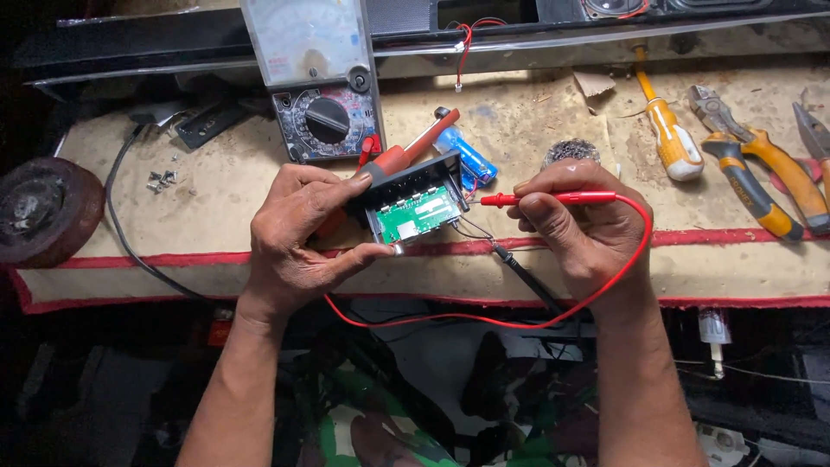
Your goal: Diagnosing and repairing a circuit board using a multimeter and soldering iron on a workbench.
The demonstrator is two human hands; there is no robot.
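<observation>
Hands point(298, 229) flanked by multimeter point(316, 78), pliers point(761, 173).

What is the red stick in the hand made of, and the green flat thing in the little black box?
The red probe in the right hand looks like smooth plastic, with a thin metal tip. The green board looks like a stiff, shiny circuit board with small silvery spots. Its black case, held by the left hand, seems matte plastic.

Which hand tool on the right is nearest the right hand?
The screwdriver with the orange-and-white handle; it lies closer to the right hand than the pliers beyond it.
</observation>
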